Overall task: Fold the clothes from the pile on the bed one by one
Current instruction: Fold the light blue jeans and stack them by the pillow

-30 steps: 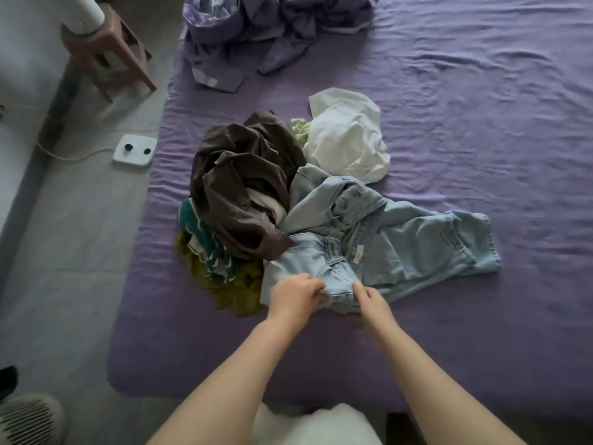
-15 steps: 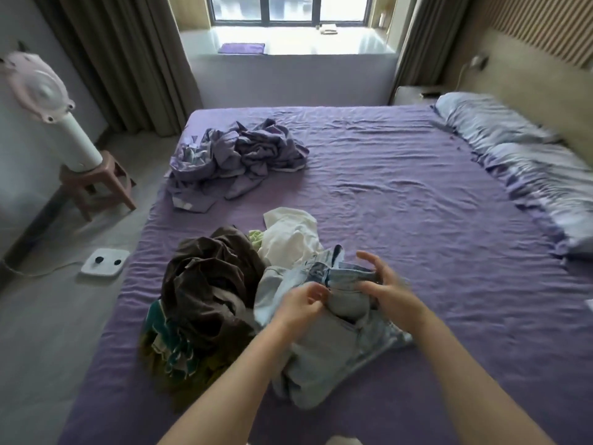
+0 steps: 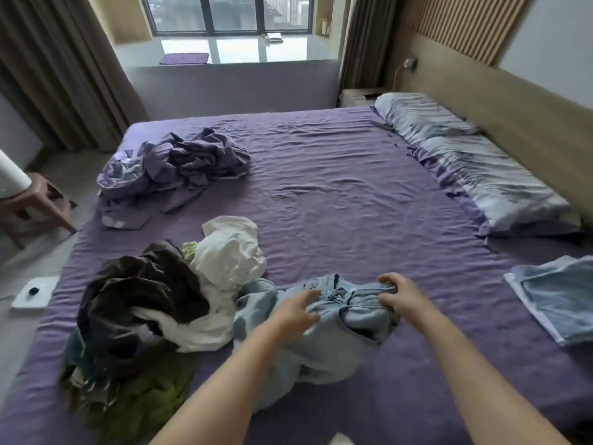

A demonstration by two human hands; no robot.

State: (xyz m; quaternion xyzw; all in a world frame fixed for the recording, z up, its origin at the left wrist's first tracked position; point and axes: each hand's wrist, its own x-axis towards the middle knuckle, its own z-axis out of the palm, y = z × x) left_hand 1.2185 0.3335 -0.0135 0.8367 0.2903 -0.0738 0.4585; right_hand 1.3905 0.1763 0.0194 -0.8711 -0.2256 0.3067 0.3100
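Both hands hold the light blue jeans (image 3: 349, 319) at the waistband: the right hand (image 3: 399, 295) grips it with curled fingers, the left hand (image 3: 296, 311) with looser, half-curled fingers. The jeans lie near the bed's (image 3: 337, 187) front edge, just beside the clothes pile (image 3: 141, 303) at its left edge.

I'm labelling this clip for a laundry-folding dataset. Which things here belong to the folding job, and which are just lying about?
Part of the job:
light blue jeans, under both hands
left hand
right hand
clothes pile
folded blue garment

Just lying about:
crumpled purple bedding
pillows
stool
white scale
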